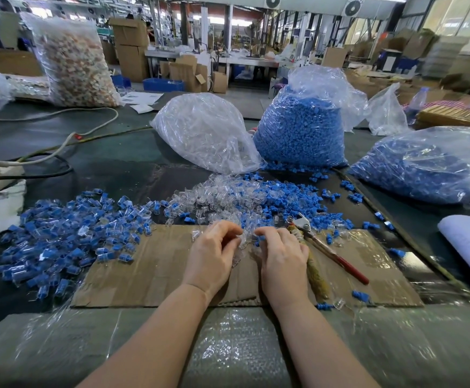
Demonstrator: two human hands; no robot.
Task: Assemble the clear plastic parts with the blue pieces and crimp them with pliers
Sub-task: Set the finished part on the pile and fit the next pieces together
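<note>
Left hand: the left hand (214,249) rested on the cardboard (155,264), fingers curled, pinching a clear part (239,247) held at its 2 o'clock.
Right hand: the right hand (281,256) lay just beside it at 3 o'clock, fingers curled down toward the same clear part; a bit of blue showed under the fingertips, but whether it gripped anything could not be told.
Pliers: the pliers (323,245) lay on the cardboard touching the right hand's outer edge, head at 11 o'clock, red handle running to 4 o'clock.
Loose parts: clear parts (217,196) and blue pieces (281,197) were heaped mixed at 12 o'clock from the hands.
Done pile: blue-and-clear assembled pieces (60,239) were spread at 9 o'clock, some spilling onto the cardboard.
Bags: a clear bag (203,130) stood at 12 o'clock beyond the heap; a blue bag (301,133) touched it at 1 o'clock; a second blue bag (430,166) lay at 2 o'clock.
Table: a dark table (110,161) carried everything.
</note>
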